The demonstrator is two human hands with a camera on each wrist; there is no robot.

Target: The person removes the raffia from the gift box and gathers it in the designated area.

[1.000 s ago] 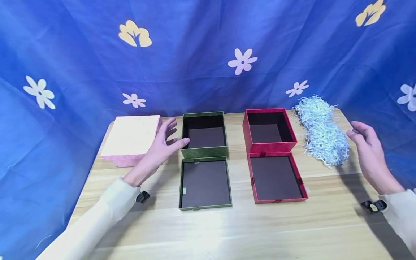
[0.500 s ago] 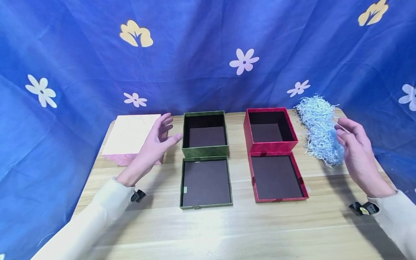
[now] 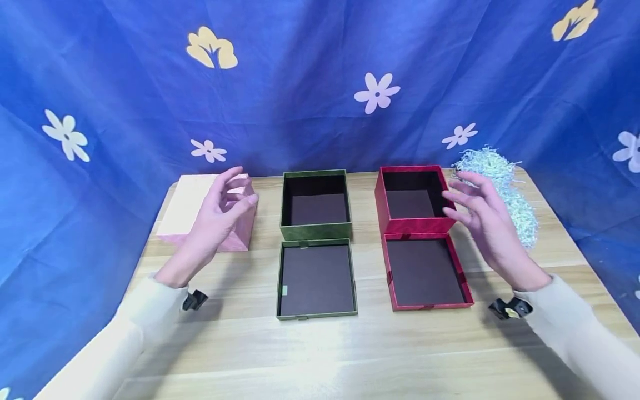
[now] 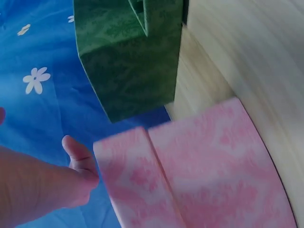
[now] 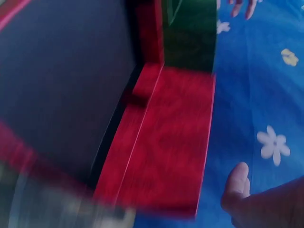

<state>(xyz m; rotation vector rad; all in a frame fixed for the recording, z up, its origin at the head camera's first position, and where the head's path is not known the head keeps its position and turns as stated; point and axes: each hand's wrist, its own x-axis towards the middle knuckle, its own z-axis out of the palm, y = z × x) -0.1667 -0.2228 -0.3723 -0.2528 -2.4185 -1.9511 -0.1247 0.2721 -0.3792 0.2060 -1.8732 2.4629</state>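
My left hand (image 3: 212,216) hovers over the right part of a closed pink box (image 3: 177,203), fingers loosely bent and holding nothing. In the left wrist view a seam runs across the pink box's patterned side (image 4: 213,166). My right hand (image 3: 487,228), fingers spread and slightly curved, is beside the right edge of a lidless red box (image 3: 417,226), its fingertips overlapping the rim in the head view. Behind that hand lies pale blue shredded paper (image 3: 485,164), partly hidden. The red lid (image 3: 425,272) rests inside-up in front of its box.
Between the pink and red boxes stands a lidless green box (image 3: 316,231), its dark inside showing. A green lid (image 3: 317,280) lies inside-up before it. The wooden table (image 3: 320,361) meets a blue flowered curtain (image 3: 310,111) at the back and sides.
My left hand has moved left, from beside the green box to over the pink one. My right hand has moved left from the shredded paper's far side to the red box. The boxes have stayed put.
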